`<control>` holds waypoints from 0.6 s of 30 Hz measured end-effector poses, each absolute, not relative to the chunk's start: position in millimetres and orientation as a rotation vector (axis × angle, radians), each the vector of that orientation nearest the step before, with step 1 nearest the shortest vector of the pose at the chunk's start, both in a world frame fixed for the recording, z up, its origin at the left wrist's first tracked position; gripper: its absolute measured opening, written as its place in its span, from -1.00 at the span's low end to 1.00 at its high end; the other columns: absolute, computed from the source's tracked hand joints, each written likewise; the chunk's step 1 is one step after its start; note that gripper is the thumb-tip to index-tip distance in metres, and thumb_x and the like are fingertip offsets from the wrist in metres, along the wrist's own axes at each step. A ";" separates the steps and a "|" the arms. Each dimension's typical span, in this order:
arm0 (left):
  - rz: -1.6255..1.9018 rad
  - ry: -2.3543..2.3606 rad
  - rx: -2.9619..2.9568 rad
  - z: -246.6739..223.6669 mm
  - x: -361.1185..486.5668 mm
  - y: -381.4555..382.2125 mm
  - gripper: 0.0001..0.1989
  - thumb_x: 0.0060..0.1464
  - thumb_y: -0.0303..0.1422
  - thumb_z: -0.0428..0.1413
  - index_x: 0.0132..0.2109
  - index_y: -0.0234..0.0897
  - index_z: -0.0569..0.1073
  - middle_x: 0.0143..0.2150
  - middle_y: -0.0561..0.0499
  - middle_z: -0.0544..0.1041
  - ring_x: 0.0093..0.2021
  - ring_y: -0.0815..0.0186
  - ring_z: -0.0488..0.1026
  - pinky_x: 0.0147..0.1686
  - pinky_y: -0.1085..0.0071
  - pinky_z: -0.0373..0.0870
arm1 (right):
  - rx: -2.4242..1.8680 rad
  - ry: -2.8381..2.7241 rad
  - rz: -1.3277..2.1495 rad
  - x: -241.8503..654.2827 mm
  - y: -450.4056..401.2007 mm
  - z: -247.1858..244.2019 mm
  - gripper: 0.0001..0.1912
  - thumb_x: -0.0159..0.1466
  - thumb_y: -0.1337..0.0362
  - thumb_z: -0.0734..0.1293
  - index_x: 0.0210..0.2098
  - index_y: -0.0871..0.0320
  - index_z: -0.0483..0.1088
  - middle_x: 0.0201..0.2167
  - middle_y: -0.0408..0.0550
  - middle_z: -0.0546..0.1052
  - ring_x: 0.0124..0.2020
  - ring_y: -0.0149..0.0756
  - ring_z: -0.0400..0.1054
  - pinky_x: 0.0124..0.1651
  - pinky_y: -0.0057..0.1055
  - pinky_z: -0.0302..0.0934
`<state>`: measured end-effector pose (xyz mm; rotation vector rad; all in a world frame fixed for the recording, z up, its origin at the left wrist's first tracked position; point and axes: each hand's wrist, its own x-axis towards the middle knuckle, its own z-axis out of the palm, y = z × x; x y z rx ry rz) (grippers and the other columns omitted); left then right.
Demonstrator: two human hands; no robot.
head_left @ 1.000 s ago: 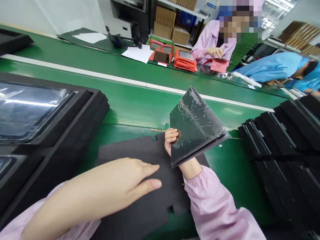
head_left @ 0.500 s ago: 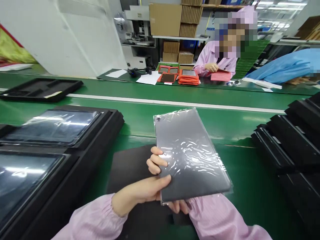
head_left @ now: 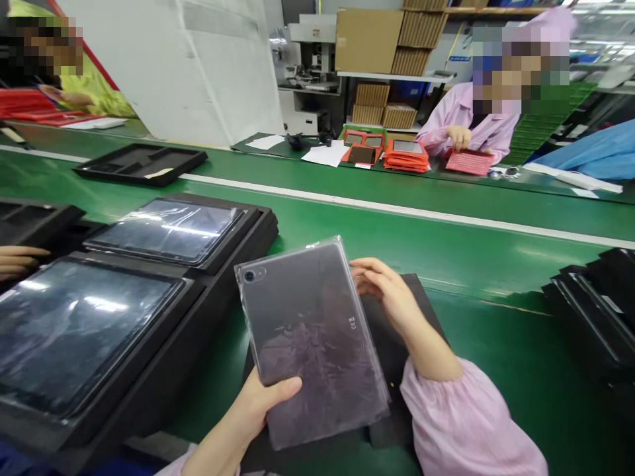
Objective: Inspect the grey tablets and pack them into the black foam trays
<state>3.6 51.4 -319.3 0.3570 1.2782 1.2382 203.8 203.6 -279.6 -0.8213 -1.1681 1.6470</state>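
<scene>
A grey tablet (head_left: 312,330) in a clear plastic film, its back with the camera facing me, is tilted above the bench. My left hand (head_left: 260,400) grips its lower left edge, thumb across the back and fingers hidden behind. At the upper right edge is my right hand (head_left: 389,294), fingers extended and fingertips by the film; its thumb is hidden. Beneath the tablet lies a black sheet (head_left: 421,301) on the green bench. To the left, a black foam tray (head_left: 218,291) bears film-covered tablets, screens up.
Black trays with tablets (head_left: 595,317) are stacked at the right. An emptied-looking black tray (head_left: 139,162) lies farther back. Another person's hand (head_left: 20,261) shows at the left edge. Across the bench, a person in pink (head_left: 471,125) handles red pouches (head_left: 469,162).
The tablet has shifted left and turned more toward me. My right hand has come from beneath it to its upper right edge. The view has swung left, and another hand appears there.
</scene>
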 end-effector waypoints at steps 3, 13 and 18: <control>1.321 1.390 0.429 -335.2 0.0 47.4 -0.25 -0.58 -0.07 0.64 -0.15 -0.26 0.66 -0.19 -0.14 0.77 -0.03 -0.17 0.70 -0.02 0.14 0.67 | -1.024 -1.565 1.243 212.3 196.2 -262.8 -0.69 0.31 -0.01 0.49 -0.10 0.04 0.67 -0.09 -0.05 0.72 -0.11 -0.19 0.61 -0.08 -0.31 0.51; 1.257 1.439 0.534 -325.0 4.7 48.7 -0.55 -0.44 -0.37 0.49 -0.24 -0.23 0.70 -0.26 -0.03 0.77 -0.20 0.04 0.72 -0.16 0.31 0.66 | -1.157 -1.837 -0.156 199.0 159.1 -242.8 -0.87 0.40 0.34 0.47 -0.32 0.10 0.56 -0.26 -0.04 0.69 -0.28 -0.24 0.58 -0.39 -0.39 0.40; 1.150 1.366 0.593 -324.1 -0.8 52.4 -0.68 -0.32 -0.32 0.51 -0.31 -0.24 0.70 -0.30 -0.05 0.76 -0.25 0.09 0.72 -0.22 0.36 0.65 | -0.959 -2.309 0.350 210.2 122.6 -233.2 -0.82 0.43 0.26 0.43 -0.35 0.01 0.52 -0.30 -0.07 0.63 -0.30 -0.22 0.57 -0.35 -0.34 0.49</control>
